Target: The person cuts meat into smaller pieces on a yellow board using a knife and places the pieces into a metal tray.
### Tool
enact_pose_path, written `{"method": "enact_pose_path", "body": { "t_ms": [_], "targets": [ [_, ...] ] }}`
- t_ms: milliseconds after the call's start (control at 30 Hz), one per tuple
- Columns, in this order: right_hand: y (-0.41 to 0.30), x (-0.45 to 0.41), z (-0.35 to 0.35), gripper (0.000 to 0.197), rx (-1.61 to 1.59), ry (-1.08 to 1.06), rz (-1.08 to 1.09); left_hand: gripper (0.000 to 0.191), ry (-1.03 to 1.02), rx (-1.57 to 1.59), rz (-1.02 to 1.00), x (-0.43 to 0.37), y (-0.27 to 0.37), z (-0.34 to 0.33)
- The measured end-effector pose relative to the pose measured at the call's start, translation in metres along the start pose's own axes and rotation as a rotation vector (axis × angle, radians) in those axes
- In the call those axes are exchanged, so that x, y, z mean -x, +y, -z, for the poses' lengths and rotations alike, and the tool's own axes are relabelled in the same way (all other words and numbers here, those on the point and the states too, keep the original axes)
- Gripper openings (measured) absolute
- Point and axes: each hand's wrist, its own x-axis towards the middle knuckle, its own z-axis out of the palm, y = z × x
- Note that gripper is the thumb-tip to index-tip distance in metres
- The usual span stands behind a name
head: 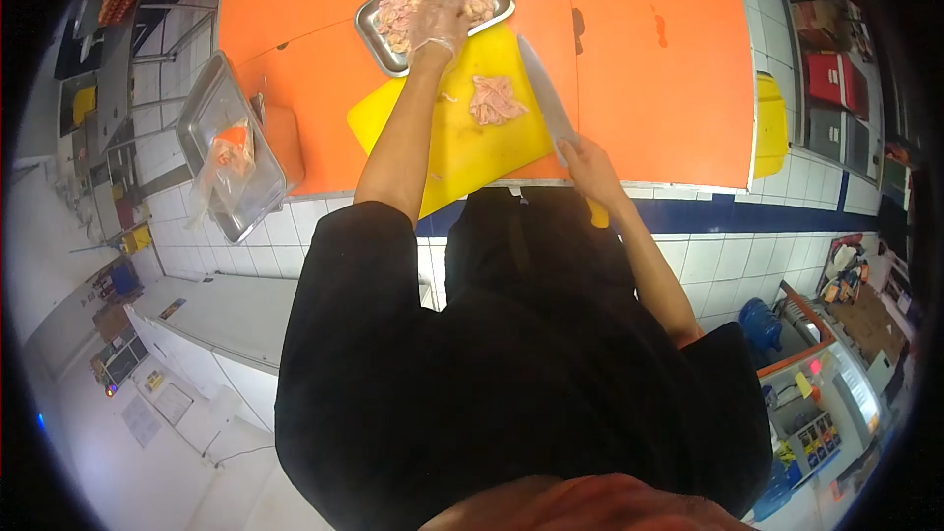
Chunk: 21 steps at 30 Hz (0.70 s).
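My left hand (pixel 438 21), in a clear plastic glove, reaches into a metal tray (pixel 370 51) of pale pink raw meat pieces (pixel 398 6); its fingertips are hard to make out, so I cannot tell if they grip any. Bare, my right hand (pixel 592 171) holds a large knife (pixel 544 92) with a yellow handle, its blade pointing away from me along the right edge of a yellow cutting board (pixel 472 155). On the board lies a flat, folded piece of raw meat (pixel 496 99), with small scraps near it. The tray's near side meets the board's far edge.
The orange table (pixel 656 88) has its near edge at my waist. At its left stands a larger metal tray (pixel 274 162) with a clear plastic bag (pixel 230 162) holding something orange. A yellow object (pixel 771 124) is beyond the right edge. A white counter or chest (pixel 221 317) stands behind left.
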Motion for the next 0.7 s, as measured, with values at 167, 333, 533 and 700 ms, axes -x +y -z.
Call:
{"method": "enact_pose_path", "body": {
  "t_ms": [167, 333, 533, 700],
  "targets": [
    [-0.011, 0.009, -0.003, 0.038, -0.018, -0.057, -0.098, 0.052, -0.083, -0.202, 0.153, 0.006, -0.035, 0.008],
    [0.013, 0.01, 0.006, 0.039, 0.037, 0.0, -0.067, 0.047, 0.036, -0.212, 0.037, 0.045, 0.018, 0.0],
    [0.043, 0.02, 0.016, 0.04, 0.058, 0.03, -0.048, 0.039, -0.189, -0.003, -0.138, 0.139, 0.068, -0.041],
    [0.028, 0.024, 0.014, 0.039, 0.044, -0.098, -0.122, 0.033, -0.26, 0.435, 0.024, 0.148, 0.017, -0.079]
  ]
}}
